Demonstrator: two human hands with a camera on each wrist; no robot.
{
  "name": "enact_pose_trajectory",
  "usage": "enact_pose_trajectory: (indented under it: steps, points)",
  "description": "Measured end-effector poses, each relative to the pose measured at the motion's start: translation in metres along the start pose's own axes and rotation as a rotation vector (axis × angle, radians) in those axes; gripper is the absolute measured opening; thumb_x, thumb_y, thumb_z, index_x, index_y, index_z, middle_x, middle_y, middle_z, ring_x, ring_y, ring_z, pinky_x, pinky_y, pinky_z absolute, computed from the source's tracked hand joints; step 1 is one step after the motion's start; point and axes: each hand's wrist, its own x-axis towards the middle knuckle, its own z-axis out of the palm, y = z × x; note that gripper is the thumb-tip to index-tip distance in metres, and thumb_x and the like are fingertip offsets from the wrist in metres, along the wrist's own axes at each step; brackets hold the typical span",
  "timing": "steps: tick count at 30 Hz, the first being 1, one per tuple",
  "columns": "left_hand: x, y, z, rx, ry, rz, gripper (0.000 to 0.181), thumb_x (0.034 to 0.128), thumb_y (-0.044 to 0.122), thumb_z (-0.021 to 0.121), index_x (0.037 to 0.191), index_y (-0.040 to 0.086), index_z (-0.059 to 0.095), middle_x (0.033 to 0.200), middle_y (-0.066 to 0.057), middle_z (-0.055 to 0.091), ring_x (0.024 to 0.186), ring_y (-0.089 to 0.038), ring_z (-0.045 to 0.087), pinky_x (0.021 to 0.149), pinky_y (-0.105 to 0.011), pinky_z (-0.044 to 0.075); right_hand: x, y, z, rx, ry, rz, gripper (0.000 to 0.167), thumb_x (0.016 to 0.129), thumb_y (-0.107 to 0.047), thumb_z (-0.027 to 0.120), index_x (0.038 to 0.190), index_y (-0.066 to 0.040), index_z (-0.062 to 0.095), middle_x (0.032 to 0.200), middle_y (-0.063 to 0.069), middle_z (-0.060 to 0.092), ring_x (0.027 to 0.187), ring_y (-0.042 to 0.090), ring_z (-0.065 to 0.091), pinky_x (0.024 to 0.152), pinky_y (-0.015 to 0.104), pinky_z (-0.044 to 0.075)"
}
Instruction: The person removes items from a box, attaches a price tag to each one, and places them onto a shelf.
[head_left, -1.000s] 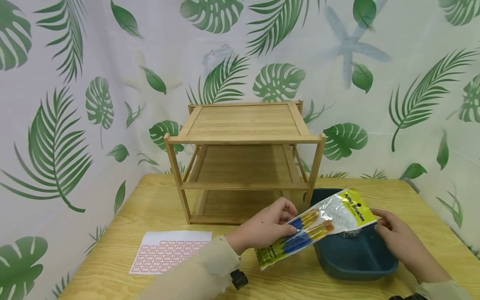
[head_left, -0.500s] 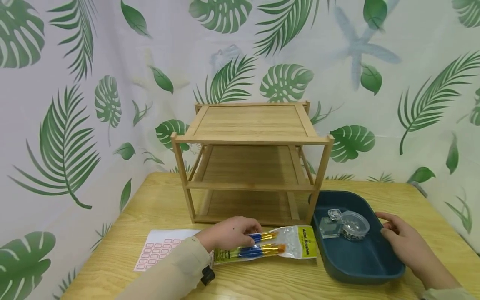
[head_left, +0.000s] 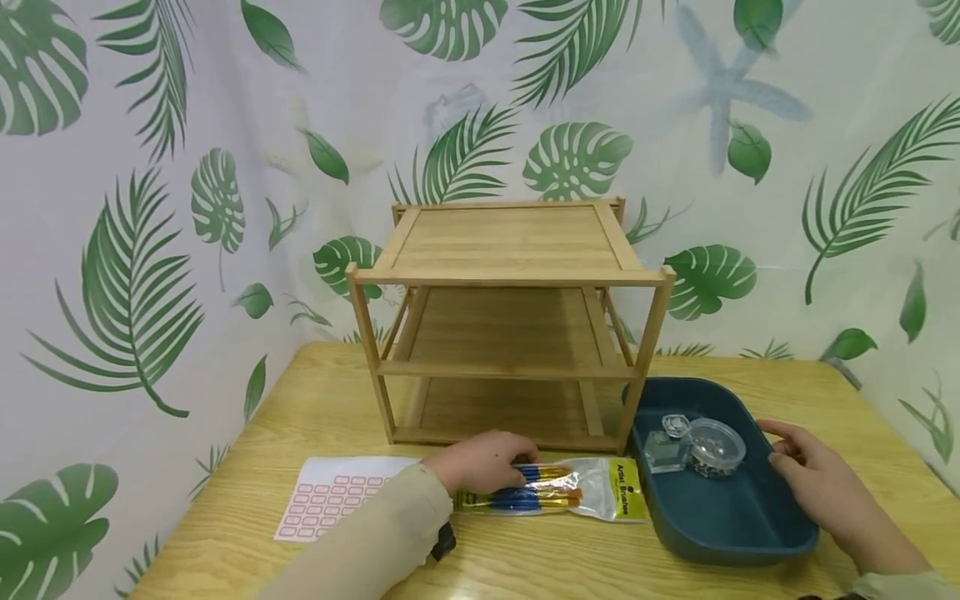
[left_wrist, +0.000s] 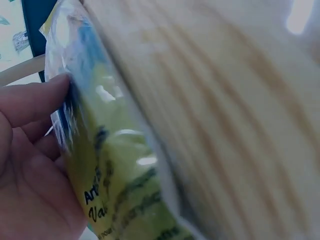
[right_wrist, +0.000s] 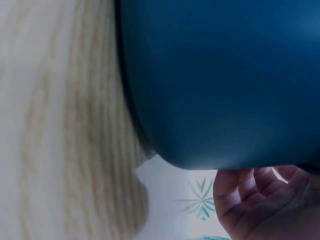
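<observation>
A clear packet of artist brushes (head_left: 551,492), with blue handles and a yellow header card, lies flat on the table in front of the wooden rack. My left hand (head_left: 483,462) holds it near its left end. In the left wrist view the thumb and fingers of my left hand (left_wrist: 37,160) pinch the edge of the packet (left_wrist: 120,150). On the right stands a dark blue bin (head_left: 738,521). My right hand (head_left: 813,487) touches the bin's right side with loosely bent fingers; in the right wrist view they meet the outer wall of the bin (right_wrist: 225,90).
A three-tier wooden rack (head_left: 510,275) stands at the back middle. Inside the bin are a square glass bottle (head_left: 666,450) and a round clear tub (head_left: 716,450) of small pieces. A sheet of red-framed labels (head_left: 330,500) lies at left, partly under my left sleeve.
The packet was held tilted over the bin one second ago. My left hand has brought it left and down onto the table, uncovering the bottle and tub. My right hand stays at the bin.
</observation>
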Motion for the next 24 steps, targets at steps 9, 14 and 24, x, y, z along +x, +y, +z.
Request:
enact_pose_trajectory:
  steps: [9, 14, 24]
  points:
    - [0.006, 0.004, 0.008, 0.05, -0.005, -0.025, 0.035, 0.0969, 0.018, 0.071, 0.132, 0.018, 0.065, 0.128, 0.005, 0.064, 0.119, -0.01, 0.058, 0.099, -0.031, 0.048, 0.0, 0.003, 0.002, 0.004, -0.012, 0.006, 0.049, 0.109, -0.019, 0.039, 0.15, 0.007, 0.035, 0.119, 0.021, 0.05, 0.094, 0.022, 0.047, 0.069, 0.025, 0.042]
    - [0.005, 0.003, 0.007, 0.051, 0.007, -0.01, 0.039, 0.0949, 0.018, 0.073, 0.132, 0.019, 0.064, 0.125, 0.006, 0.062, 0.117, -0.01, 0.057, 0.098, -0.03, 0.048, 0.002, 0.003, 0.0, -0.013, -0.006, 0.002, 0.048, 0.11, -0.019, 0.038, 0.149, 0.008, 0.036, 0.117, 0.019, 0.05, 0.093, 0.021, 0.046, 0.068, 0.025, 0.041]
    - [-0.004, 0.0, 0.002, -0.133, 0.054, -0.035, 0.06, 0.0932, 0.015, 0.075, 0.148, 0.017, 0.051, 0.134, 0.0, 0.059, 0.122, -0.013, 0.056, 0.099, -0.033, 0.048, 0.003, -0.003, -0.002, 0.002, -0.01, 0.012, 0.049, 0.109, -0.019, 0.039, 0.15, 0.008, 0.034, 0.123, 0.025, 0.048, 0.104, 0.03, 0.047, 0.069, 0.023, 0.043]
